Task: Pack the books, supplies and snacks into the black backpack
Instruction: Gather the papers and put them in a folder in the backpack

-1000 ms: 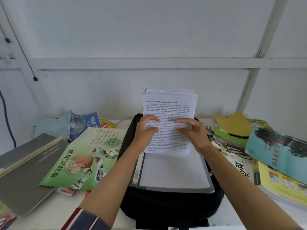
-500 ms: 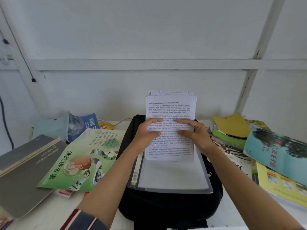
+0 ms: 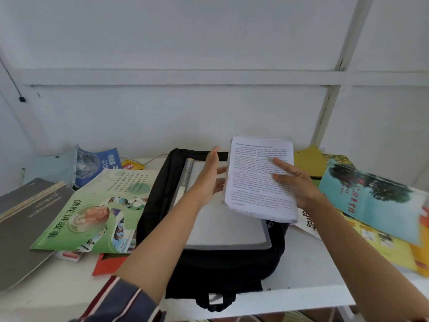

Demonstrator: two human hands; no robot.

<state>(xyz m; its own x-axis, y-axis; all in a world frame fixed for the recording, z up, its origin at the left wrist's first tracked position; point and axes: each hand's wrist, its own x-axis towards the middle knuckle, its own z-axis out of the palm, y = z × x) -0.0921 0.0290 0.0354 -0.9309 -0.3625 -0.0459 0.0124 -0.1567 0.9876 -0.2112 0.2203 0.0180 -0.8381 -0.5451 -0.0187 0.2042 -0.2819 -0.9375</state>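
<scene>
We see the stack of white printed paper sheets point(image 3: 256, 182) held in the air over the right half of the black fabric backpack point(image 3: 222, 266), which lies flat on the white tabletop point(image 3: 301, 270). The stack's long axis runs near-to-far, with the title line at the far end toward the wall and the printed face up toward us. It carries dense black text, and the sheet edges are ragged and not squared. The right hand point(image 3: 299, 185) grasps it from the right, fingers point(image 3: 283, 164) spread on the page, thumb hidden. The left hand point(image 3: 210, 180) is released, fingers straight, palm toward the stack's left edge; contact unclear. A grey plastic folder point(image 3: 222, 228) lies beneath; we cannot tell whether it is on or in the backpack.
</scene>
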